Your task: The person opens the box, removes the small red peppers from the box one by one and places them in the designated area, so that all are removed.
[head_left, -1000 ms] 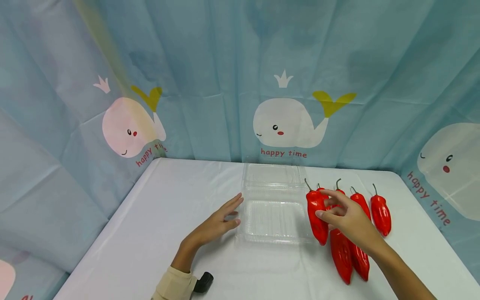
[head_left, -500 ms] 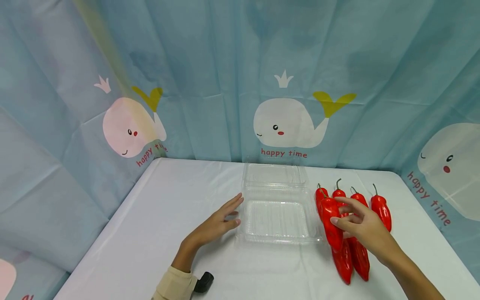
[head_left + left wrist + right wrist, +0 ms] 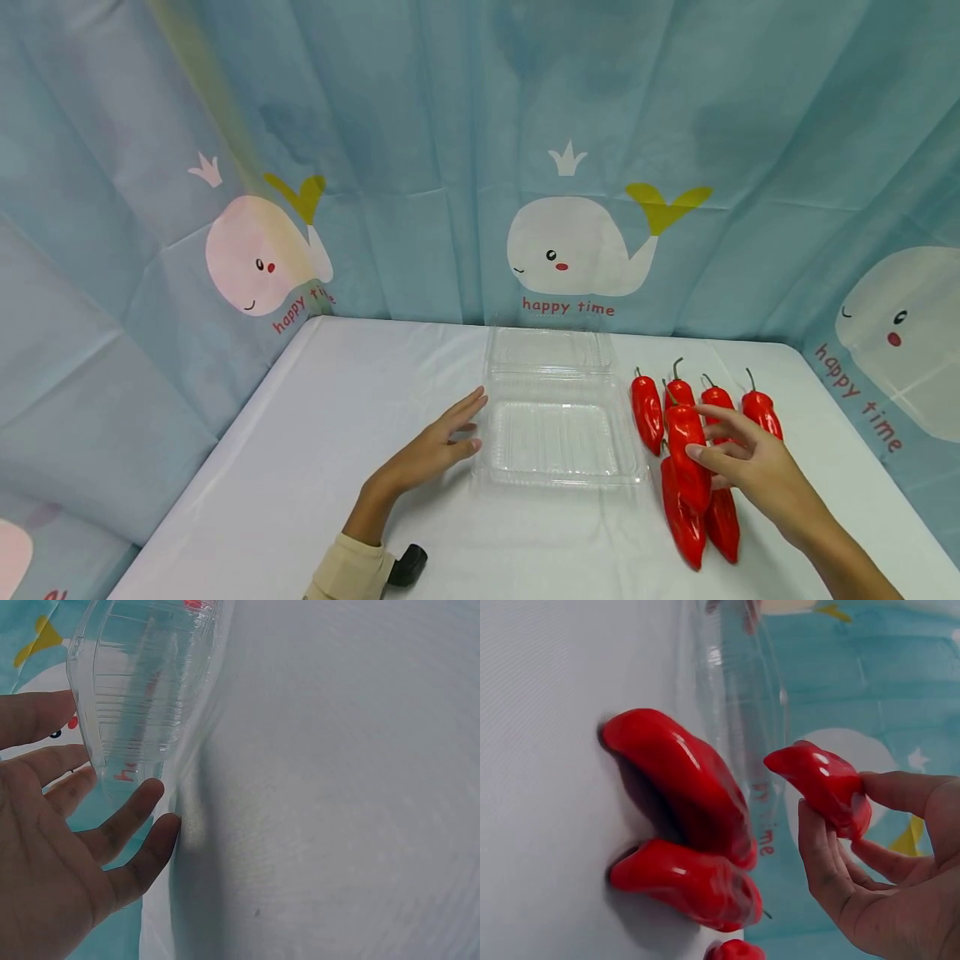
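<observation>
My right hand [image 3: 765, 471] pinches a red pepper [image 3: 687, 458] between thumb and fingers, held above other peppers. In the right wrist view the held pepper [image 3: 821, 780] is raised off the table, while a large red pepper [image 3: 679, 780] and a smaller one lie below. At the left edge of a clear plastic clamshell box [image 3: 555, 479], my left hand [image 3: 431, 450] has its fingers extended, fingertips right at the wall. The left wrist view shows that hand's spread fingers beside the box's ribbed side [image 3: 139, 697]. The box lies with its lid [image 3: 550, 348] folded back.
Several red peppers lie right of the box, among them one beside its edge [image 3: 647, 414] and one at the far right [image 3: 762, 414]. White cloth [image 3: 360, 375] covers the table. A light blue curtain [image 3: 420, 167] printed with whales hangs behind.
My right hand has moved to the right with the pepper, from beside the box's right edge to over the other peppers. The left hand has stayed in place.
</observation>
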